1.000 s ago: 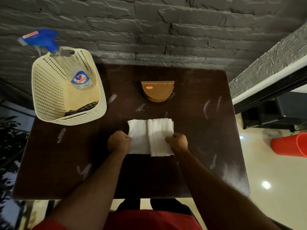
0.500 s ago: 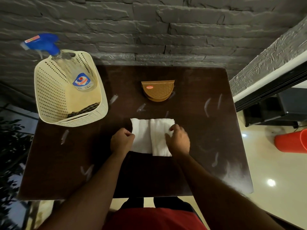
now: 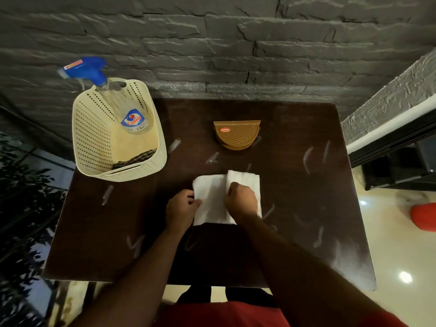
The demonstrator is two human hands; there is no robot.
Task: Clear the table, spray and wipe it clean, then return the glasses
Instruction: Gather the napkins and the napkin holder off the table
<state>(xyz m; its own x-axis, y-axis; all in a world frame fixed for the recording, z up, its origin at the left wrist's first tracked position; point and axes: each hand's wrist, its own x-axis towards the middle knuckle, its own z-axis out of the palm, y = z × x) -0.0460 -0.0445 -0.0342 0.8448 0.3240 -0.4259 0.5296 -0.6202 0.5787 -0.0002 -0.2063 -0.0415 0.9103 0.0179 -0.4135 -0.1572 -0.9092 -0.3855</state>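
Head view: I see my left hand (image 3: 181, 208) pinching the white paper napkins' (image 3: 212, 199) nine-o'clock edge mid-counter (image 3: 295, 232), right hand (image 3: 240, 200) fingers curled gripping the overlapping half, probably squaring the stack for wiping.

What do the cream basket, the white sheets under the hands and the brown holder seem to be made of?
The cream basket looks like moulded plastic: stiff walls punched with neat rows of holes. The white sheets look like soft matte paper napkins or tissue, though thin cloth is possible. The brown holder appears to be plastic pressed with a woven pattern, not real wicker.
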